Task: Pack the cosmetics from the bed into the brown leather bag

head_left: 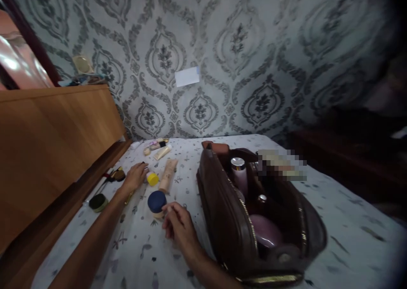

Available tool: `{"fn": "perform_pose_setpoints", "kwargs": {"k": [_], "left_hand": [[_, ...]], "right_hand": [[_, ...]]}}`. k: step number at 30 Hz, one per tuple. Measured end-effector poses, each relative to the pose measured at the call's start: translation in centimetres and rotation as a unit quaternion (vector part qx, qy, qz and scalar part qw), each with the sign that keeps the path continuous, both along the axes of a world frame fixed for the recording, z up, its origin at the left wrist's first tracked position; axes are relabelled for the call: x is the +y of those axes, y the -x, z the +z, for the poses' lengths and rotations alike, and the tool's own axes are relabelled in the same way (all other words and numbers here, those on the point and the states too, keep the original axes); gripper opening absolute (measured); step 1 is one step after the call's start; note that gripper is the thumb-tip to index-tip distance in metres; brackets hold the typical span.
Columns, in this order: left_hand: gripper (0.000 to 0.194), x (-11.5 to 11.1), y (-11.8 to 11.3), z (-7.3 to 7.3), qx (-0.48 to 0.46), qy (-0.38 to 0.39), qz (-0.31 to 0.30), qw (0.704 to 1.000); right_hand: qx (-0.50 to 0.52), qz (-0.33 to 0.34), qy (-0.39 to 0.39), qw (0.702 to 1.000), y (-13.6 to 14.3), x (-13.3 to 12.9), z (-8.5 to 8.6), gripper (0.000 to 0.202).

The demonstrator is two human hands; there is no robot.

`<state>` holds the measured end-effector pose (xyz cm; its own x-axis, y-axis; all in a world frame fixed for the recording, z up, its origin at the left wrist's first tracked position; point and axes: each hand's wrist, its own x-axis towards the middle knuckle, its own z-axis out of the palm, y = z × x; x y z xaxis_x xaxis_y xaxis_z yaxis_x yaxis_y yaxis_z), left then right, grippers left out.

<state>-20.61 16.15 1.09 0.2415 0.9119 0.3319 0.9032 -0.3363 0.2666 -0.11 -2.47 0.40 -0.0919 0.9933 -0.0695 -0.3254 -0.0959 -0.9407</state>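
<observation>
My left hand [136, 176] lies on the bed with its fingers at a small yellow-capped item [152, 179]; whether it grips it is unclear. My right hand [178, 226] hovers with fingers curled right beside a jar with a dark blue lid [156, 203], holding nothing. A beige tube [168, 175] lies between the two hands. To the right, an open brown toiletry bag [229, 225] holds a pink bottle with a silver cap [239, 172] and a pink rounded container [265, 232].
A wooden headboard [54, 145] runs along the left. More small tubes [159, 149], brushes [112, 176] and a dark round compact [98, 202] lie on the patterned white sheet [343, 229]. Patterned wallpaper rises behind. Dark furniture stands at the right.
</observation>
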Motion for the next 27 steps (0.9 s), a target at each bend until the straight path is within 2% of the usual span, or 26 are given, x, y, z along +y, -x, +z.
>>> {"fn": "perform_pose_setpoints", "kwargs": {"k": [5, 11, 17, 21, 27], "left_hand": [[0.029, 0.4, 1.2, -0.3, 0.018, 0.028, -0.025, 0.999], [0.025, 0.4, 1.1, 0.5, 0.003, 0.023, -0.046, 0.999], [0.025, 1.1, 1.3, 1.6, -0.032, -0.004, 0.006, 0.999], [0.026, 3.5, 1.6, 2.1, -0.046, -0.022, 0.051, 0.997], [0.027, 9.3, 0.6, 2.2, -0.032, -0.025, 0.088, 0.995]], "right_hand": [[0.000, 0.003, 0.006, 1.000, 0.0, -0.2, 0.2, 0.053], [0.009, 0.004, -0.005, 1.000, -0.1, -0.2, 0.3, 0.052], [0.019, 0.004, 0.002, 1.000, 0.1, 0.2, 0.0, 0.057], [0.018, 0.008, 0.014, 1.000, 0.3, 0.3, -0.5, 0.063], [-0.002, -0.004, 0.002, 1.000, 0.2, 0.4, -2.4, 0.057]]}}
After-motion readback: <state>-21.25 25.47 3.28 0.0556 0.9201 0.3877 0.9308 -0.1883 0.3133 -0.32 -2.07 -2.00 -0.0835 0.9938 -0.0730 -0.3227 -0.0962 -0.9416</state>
